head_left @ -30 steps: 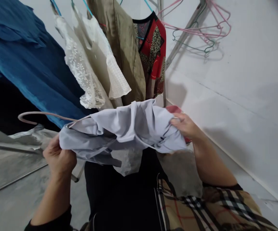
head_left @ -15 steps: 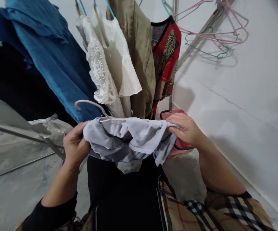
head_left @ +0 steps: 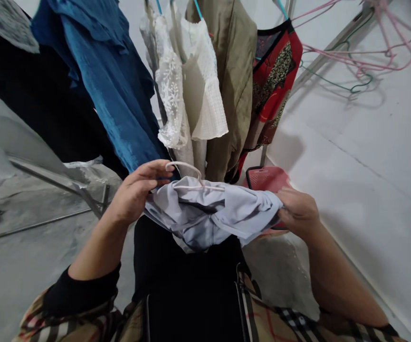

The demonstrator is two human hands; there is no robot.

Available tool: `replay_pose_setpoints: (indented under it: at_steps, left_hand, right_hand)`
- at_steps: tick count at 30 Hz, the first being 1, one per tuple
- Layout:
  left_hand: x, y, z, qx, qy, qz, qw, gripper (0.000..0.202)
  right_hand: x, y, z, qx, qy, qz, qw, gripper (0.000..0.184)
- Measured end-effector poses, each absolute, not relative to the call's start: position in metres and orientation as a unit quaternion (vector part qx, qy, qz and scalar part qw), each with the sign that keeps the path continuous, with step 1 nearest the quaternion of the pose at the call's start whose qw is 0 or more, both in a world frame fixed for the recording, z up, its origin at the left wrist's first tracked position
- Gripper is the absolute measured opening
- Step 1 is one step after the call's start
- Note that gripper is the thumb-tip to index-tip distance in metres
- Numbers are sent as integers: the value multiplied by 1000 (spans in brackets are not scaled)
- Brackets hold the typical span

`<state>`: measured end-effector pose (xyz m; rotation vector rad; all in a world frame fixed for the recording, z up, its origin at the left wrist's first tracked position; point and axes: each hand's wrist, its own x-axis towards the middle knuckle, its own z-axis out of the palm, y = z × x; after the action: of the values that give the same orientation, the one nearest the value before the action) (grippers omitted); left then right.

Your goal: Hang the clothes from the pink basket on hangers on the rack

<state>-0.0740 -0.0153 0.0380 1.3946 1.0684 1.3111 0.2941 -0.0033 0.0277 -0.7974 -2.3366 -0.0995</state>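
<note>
A pale grey-blue garment, bunched in soft folds, hangs in front of my body on a pale pink hanger. The hanger's hook rises above the collar and tilts left. My right hand is closed around the garment's right end. At the other end, my left hand has its fingers stretched toward the hook, thumb apart from them. Its fingertips are close to the hook; whether they touch it I cannot tell. The left edge of the cloth lies just beside this hand.
Ahead hang a blue garment, white lace clothes, an olive garment and a red patterned top. Bare pink hangers are on the metal rail at right. A pink plastic basket stands below, beside the white wall.
My left hand has let go of the garment's left end and moved up and right toward the hook. The garment and right hand sit farther right and slightly lower. The whole view has shifted.
</note>
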Motion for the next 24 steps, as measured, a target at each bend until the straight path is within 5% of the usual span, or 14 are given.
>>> replay_pose_setpoints:
  at_steps: [7, 12, 16, 24]
  left_hand:
    - [-51, 5, 59, 709, 464, 168, 504, 36]
    - [-52, 8, 52, 712, 403, 76, 570, 27]
    - [-48, 5, 52, 705, 440, 170, 530, 33]
    - [-42, -13, 70, 653, 495, 495, 288, 42]
  right_hand:
    - [304, -13, 17, -251, -898, -1, 361, 19]
    - [311, -18, 11, -267, -896, 27, 355, 15]
    - [312, -20, 6, -283, -885, 52, 367, 16]
    - [324, -22, -19, -353, -835, 95, 412, 11]
